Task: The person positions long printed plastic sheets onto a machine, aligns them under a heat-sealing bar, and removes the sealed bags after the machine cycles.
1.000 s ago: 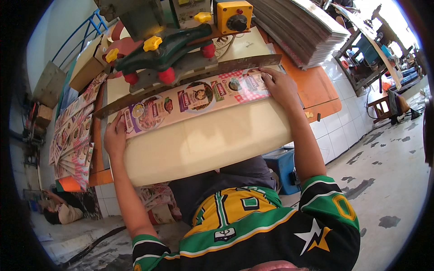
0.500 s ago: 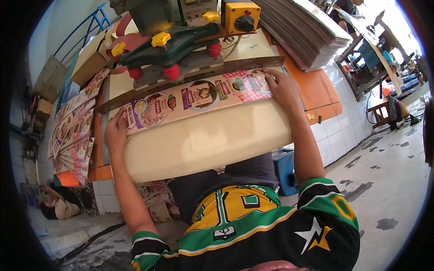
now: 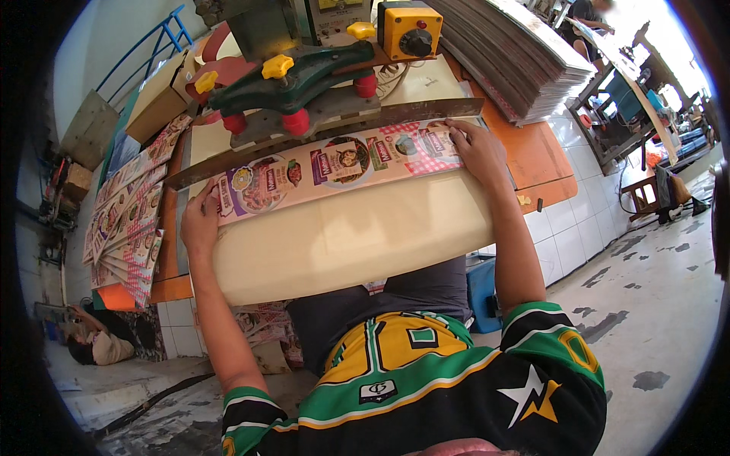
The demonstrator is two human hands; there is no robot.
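Observation:
A long printed strip (image 3: 304,176) with food pictures and a checked pattern lies across a padded cream surface (image 3: 350,237) in front of me. At its left end my left hand (image 3: 200,222) grips the edge, fingers closed along it. My right hand (image 3: 480,152) pinches the far right end, thumb and fingers closed on the strip. The strip's far edge lies along a metal bar (image 3: 422,113). Just beyond the bar stands a dark green press head (image 3: 293,85) with red feet and yellow knobs, above the strip's far side.
A fanned pile of similar printed strips (image 3: 125,220) sits at the left, beside a cardboard box (image 3: 156,95). A yellow control box (image 3: 409,32) stands behind the press. At the right rises a tall stack of boards (image 3: 517,61). Other people (image 3: 103,346) are farther off.
The view has shifted slightly. Both hands keep hold of the strip's two ends, and the strip stays along the metal bar.

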